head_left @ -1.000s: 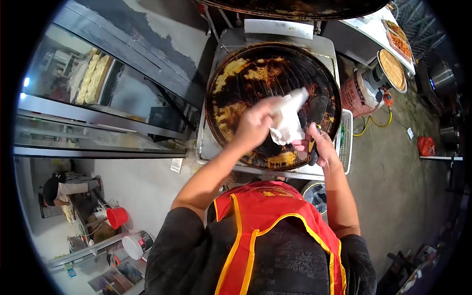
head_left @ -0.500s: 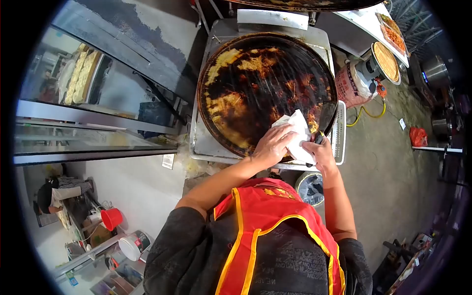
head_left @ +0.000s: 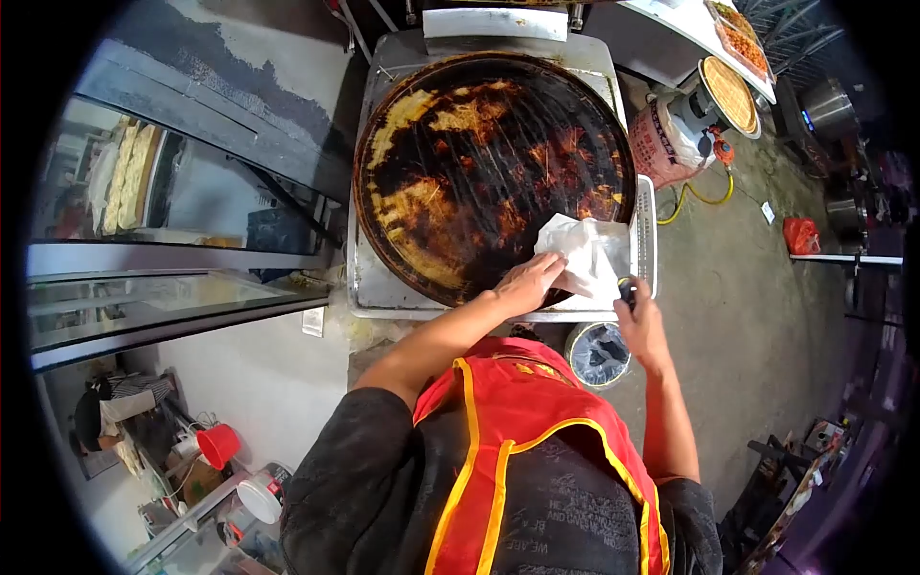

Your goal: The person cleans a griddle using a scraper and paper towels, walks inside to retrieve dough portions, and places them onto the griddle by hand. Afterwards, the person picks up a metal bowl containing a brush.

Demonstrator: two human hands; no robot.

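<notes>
A large round griddle, dark with burnt patches and pale yellowish streaks, sits in front of me. At its lower right edge, my left hand has its fingers closed on a crumpled white sheet, which looks like paper or thin cloth. My right hand grips the dark handle of a scraper with a broad metal blade. The blade lies beside the white sheet and partly behind it. Whether the sheet touches the blade is hard to tell.
Around the griddle is a metal stand, with a white plastic basket at its right. Below hangs a lined bin. To the right are a sack, a round flatbread and a yellow hose. A glass partition stands left.
My right hand has drawn the scraper slightly away from my left hand, and the white sheet looks more spread out. The whole view has shifted, so the griddle appears further left and up.
</notes>
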